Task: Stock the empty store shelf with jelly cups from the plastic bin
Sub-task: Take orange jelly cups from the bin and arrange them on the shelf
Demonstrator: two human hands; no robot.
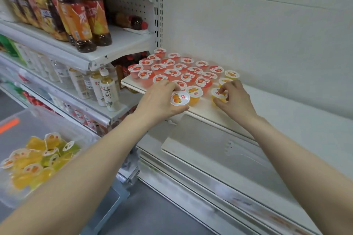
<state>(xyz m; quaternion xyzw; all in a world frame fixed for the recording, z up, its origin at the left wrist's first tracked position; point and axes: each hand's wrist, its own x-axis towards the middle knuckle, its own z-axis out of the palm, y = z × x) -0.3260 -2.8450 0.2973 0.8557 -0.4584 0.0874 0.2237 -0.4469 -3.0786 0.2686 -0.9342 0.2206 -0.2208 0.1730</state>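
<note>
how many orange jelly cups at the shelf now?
5 orange cups: one in left hand, one in right hand, one between them, two behind the right hand. Hands may hide others.

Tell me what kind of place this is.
Most likely a small grocery or convenience store: tiered white shelving holds rows of bottled drinks, jelly cups stand in neat rows on a shelf, and a plastic bin holds more.

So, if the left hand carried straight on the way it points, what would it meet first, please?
Probably the orange jelly cup standing on the shelf, just beyond the tilted cup the left hand holds.
</note>
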